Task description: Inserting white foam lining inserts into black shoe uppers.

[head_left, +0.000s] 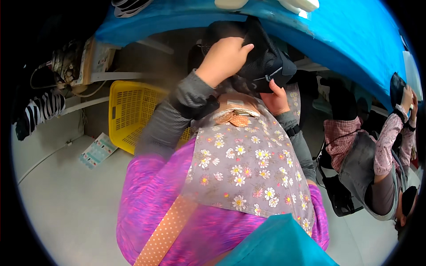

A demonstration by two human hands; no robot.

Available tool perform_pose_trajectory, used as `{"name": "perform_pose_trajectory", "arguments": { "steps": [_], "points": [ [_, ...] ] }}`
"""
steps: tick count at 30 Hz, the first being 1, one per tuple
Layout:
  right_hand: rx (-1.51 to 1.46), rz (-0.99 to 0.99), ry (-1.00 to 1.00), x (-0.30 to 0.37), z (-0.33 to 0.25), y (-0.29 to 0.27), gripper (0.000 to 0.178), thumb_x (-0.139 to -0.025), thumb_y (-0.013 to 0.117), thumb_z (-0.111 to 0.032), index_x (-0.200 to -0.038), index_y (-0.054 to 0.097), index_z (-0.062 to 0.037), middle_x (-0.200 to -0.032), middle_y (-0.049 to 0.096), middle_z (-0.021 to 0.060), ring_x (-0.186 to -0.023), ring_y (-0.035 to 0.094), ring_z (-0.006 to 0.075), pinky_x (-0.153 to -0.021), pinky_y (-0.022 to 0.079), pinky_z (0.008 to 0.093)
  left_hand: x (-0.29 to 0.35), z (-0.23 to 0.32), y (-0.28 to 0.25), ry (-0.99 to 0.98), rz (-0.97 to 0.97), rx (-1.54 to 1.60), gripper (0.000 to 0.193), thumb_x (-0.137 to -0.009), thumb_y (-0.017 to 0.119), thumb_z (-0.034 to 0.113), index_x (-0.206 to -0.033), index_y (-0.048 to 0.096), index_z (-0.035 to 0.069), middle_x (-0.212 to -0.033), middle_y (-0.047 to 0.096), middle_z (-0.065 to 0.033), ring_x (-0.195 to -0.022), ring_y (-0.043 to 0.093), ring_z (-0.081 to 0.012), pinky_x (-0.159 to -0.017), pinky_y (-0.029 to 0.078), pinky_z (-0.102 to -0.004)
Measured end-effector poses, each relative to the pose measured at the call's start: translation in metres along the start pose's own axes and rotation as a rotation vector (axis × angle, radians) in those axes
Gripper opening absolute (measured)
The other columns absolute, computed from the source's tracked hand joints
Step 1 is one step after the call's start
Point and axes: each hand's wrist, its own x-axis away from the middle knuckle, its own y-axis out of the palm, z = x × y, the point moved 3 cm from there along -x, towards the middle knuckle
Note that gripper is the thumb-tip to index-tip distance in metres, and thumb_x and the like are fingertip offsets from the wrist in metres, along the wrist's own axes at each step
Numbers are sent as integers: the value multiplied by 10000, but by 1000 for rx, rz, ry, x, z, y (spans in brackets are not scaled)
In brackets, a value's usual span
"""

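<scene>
Both hands hold a black mesh fabric item [264, 57] with a thin light strip on its side; I cannot tell whether it is a shoe or a pouch. It is above my lap, close to the table's near edge. My left hand [224, 60] is closed at its upper left, knuckles up, gripping the dark material. On the lower right side, my right hand [276, 98] grips with the thumb in front; its other fingers are partly hidden. A flowered grey apron [253, 173] covers my lap, below the item.
A blue-covered table [346, 40] curves across the top, with white rounded pieces [299, 5] and black-and-white striped items [131, 6]. At left stand a yellow basket [128, 111] and a printed sheet [98, 150] on the floor. A co-worker [377, 155] handles a black piece [397, 88] at right.
</scene>
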Motion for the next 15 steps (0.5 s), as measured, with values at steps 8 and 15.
{"name": "perform_pose_trajectory", "arguments": {
  "steps": [8,15],
  "points": [
    [-360,-296,166,-27,24,-14,523,-948,596,-259,-1402,460,-40,-1443,496,127,-1351,426,302,-1185,244,469,-2,36,19,-49,52,-81,315,-934,592,331,-911,654,23,-813,676,-208,-783,650,-413,-661,521,-470],
    [-433,-173,122,-22,14,7,488,-987,564,-293,-1395,475,-42,-1418,520,126,-1325,468,302,-1152,306,487,-28,45,9,37,186,-125,435,-896,658,408,-818,639,-20,-720,636,-252,-697,630,-441,-597,507,-469]
  ]
}}
